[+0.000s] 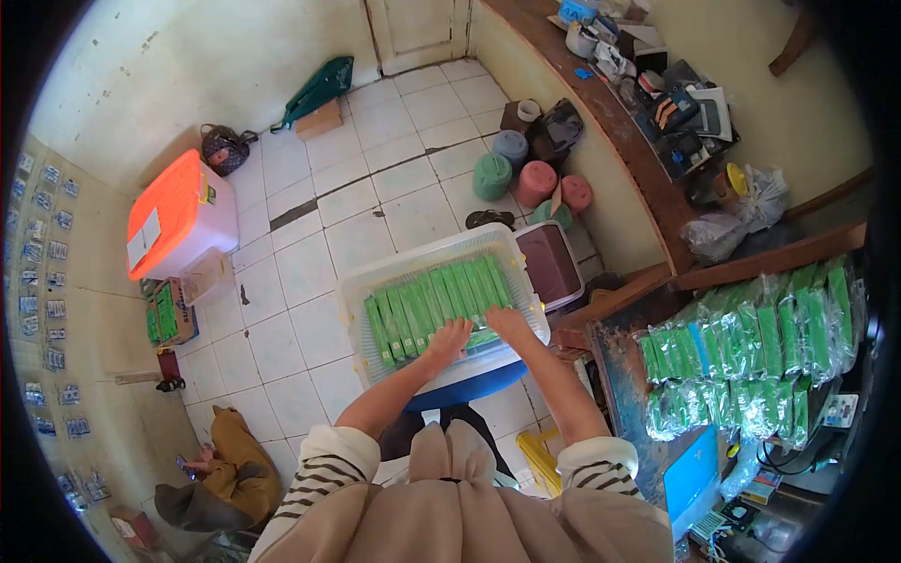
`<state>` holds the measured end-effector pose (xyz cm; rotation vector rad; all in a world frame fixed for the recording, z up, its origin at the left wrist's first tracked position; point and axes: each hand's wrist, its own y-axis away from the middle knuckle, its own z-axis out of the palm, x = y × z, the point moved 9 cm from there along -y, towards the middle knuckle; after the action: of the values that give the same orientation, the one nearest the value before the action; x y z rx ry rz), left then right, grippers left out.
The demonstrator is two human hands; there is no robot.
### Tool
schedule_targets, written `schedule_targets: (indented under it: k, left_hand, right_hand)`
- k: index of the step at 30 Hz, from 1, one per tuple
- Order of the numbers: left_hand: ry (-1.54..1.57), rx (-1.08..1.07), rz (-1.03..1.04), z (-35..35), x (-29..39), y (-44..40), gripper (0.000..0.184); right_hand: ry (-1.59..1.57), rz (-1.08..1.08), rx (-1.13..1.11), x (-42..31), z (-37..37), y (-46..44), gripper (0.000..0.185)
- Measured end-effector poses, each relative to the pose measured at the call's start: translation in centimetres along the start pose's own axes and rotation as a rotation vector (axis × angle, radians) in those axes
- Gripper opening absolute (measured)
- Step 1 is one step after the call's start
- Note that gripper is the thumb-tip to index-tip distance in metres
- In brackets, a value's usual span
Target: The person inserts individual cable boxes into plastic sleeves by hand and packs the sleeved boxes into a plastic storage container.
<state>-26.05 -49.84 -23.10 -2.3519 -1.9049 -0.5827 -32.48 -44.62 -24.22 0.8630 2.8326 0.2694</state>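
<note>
A translucent white plastic tub (349, 310) stands in front of me, holding a row of upright green packets (436, 298). My left hand (450, 340) is at the near edge of the row, its fingers bent down against the packets. Close to its right, my right hand (508, 324) reaches to the near right end of the row, fingers over the packets. Whether either hand grips a packet is too small to make out. Under the near side of the tub, something blue (469, 387) shows.
Wrapped green packets (741, 338) cover the right table beside a blue laptop (692, 479). An orange-lidded box (174, 211) stands at left. A seated person (230, 469) holds a phone at lower left. Colored yarn cones (537, 183) stand beyond the tub.
</note>
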Motion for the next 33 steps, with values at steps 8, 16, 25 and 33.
schedule_targets:
  k: [8,16,25,33]
  left_hand:
    - [0.121,0.035,0.025,-1.2,-0.1,0.7,0.055]
    - [0.278,-0.014,0.009,-3.3,-1.6,1.5,0.037]
    - [0.779,0.337,0.120,-12.3,0.8,0.6,0.022]
    - [0.930,0.250,0.536,-19.9,20.4,1.5,0.016]
  right_hand:
    - [-0.006,-0.002,-0.068,1.4,1.9,0.6,0.010]
    - [-0.206,0.256,-0.290,1.5,-2.1,1.8,0.018]
    - [-0.569,0.531,0.635,-1.0,-19.3,14.6,0.022]
    - [-0.344,0.853,1.036,-1.1,-22.9,36.6,0.019]
